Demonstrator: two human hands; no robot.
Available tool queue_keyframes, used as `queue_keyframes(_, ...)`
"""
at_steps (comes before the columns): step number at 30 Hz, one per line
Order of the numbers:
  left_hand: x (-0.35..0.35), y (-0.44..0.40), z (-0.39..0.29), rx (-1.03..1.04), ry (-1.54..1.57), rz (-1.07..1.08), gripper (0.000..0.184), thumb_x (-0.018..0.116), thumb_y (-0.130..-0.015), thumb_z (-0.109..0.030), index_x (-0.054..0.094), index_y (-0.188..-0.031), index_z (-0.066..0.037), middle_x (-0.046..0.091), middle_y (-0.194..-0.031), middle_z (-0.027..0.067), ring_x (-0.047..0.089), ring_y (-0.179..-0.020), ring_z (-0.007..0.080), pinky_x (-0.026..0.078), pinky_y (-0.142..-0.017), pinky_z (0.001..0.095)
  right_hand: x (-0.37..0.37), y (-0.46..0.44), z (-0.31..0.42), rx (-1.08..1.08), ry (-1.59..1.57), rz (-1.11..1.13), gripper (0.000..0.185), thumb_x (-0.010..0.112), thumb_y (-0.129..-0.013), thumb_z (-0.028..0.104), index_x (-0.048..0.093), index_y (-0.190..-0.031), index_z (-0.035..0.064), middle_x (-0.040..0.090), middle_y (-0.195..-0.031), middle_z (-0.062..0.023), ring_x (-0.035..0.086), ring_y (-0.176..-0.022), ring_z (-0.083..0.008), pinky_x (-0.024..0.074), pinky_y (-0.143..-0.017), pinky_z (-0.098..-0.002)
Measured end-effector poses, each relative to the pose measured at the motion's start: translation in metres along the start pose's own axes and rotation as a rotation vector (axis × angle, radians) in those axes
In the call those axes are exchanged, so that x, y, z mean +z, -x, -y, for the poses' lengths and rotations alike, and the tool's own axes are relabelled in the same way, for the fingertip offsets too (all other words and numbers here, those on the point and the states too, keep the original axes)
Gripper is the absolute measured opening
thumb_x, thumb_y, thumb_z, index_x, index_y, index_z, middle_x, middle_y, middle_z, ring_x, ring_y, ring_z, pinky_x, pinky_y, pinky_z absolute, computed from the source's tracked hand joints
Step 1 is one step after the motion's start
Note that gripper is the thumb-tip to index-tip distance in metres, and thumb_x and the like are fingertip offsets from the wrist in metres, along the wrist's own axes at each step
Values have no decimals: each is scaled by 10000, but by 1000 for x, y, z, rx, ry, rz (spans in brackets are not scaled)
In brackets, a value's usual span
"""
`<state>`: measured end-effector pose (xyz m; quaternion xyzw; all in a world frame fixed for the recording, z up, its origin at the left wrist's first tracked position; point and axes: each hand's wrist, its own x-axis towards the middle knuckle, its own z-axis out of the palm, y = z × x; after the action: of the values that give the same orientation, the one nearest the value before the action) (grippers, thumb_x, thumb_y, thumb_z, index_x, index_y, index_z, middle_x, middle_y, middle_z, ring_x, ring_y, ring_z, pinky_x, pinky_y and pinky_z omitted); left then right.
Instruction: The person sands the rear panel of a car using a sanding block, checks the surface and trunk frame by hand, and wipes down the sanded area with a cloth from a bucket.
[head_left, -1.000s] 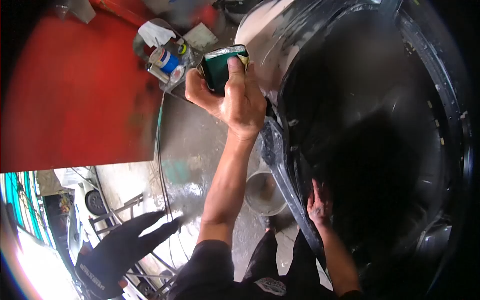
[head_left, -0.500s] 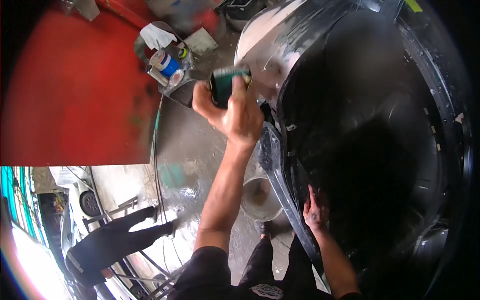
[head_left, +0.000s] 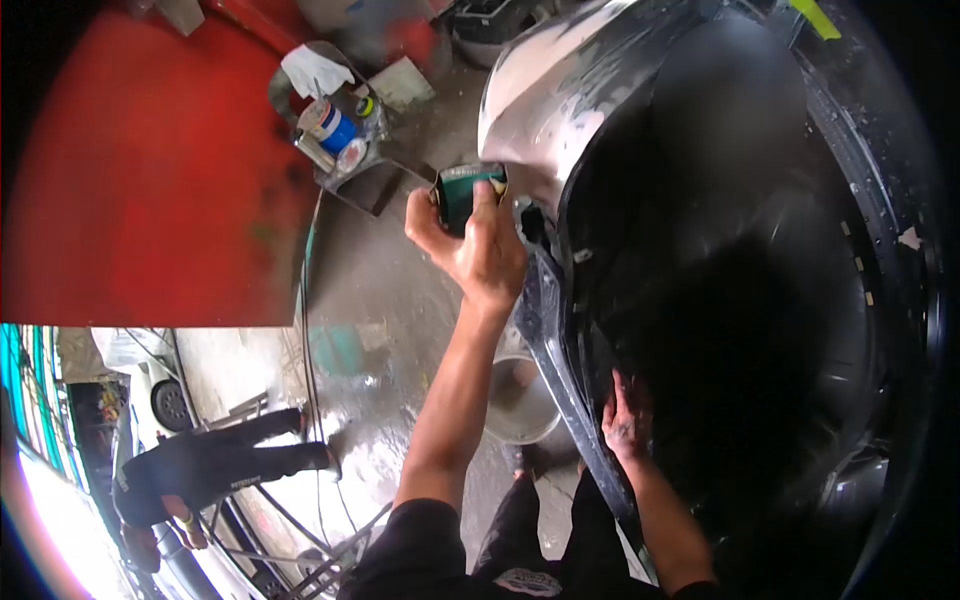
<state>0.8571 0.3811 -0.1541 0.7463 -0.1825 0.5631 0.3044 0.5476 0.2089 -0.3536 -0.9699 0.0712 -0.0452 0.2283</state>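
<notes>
My left hand (head_left: 480, 250) grips a green sanding block (head_left: 466, 196) with a dark sheet around it, fingers on its sides and one finger on top. The block is beside the lower end of a car body panel (head_left: 535, 110) with pale, wet-looking patches; I cannot tell whether they touch. My right hand (head_left: 627, 420) lies with fingers stretched out against the dark inner side of the large black car part (head_left: 760, 340). Its far fingers are partly lost in shadow.
A bucket (head_left: 523, 402) of murky water stands on the wet floor (head_left: 395, 300). A red panel (head_left: 160, 170) fills the left, beside a stand with a blue-labelled can (head_left: 333, 128) and a white cloth (head_left: 315, 72). Another person (head_left: 220, 465) is at lower left, near metal frames.
My left hand with the sanding block has shifted slightly right and down in view. My right hand stays against the black part. The other person has bent an arm into view.
</notes>
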Motion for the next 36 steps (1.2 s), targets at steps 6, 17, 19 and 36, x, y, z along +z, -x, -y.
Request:
queue_keyframes(6, 3, -18, -8, 17, -57, 66, 408, 834, -765, 51, 740, -1138, -82, 435, -1342, 302, 516, -1186, 424, 495, -909, 482, 0, 0, 1, 17, 11, 40, 627, 664, -942, 201, 491, -1544, 173, 580, -1416, -296, 565, -1285, -472, 442, -1110, -551)
queue_keyframes(17, 8, 1, -2, -44, -31, -28, 431, 795, -748, 82, 727, -1140, -82, 443, -1312, 300, 552, -1124, 418, 502, -876, 498, 0, -1, -1, 34, -33, 33, 650, 666, -933, 161, 489, -1557, 196, 544, -1444, -304, 541, -1296, -495, 431, -1131, -549)
queue_keyframes(19, 7, -5, -9, -56, -74, 14, 417, 750, -819, 136, 707, -1184, -61, 370, -1368, 238, 608, -1111, 378, 552, -870, 448, 1, -1, -4, 29, -23, 22, 633, 657, -943, 181, 491, -1553, 197, 560, -1431, -298, 550, -1286, -496, 439, -1120, -551)
queue_keyframes(36, 18, 46, 1, -161, 41, -95, 543, 795, -754, 104, 698, -1254, -85, 407, -1338, 333, 504, -1174, 460, 490, -908, 522, 4, -1, -5, -27, 24, 2, 603, 656, -932, 225, 524, -1518, 169, 598, -1358, -327, 583, -1212, -508, 465, -1064, -566)
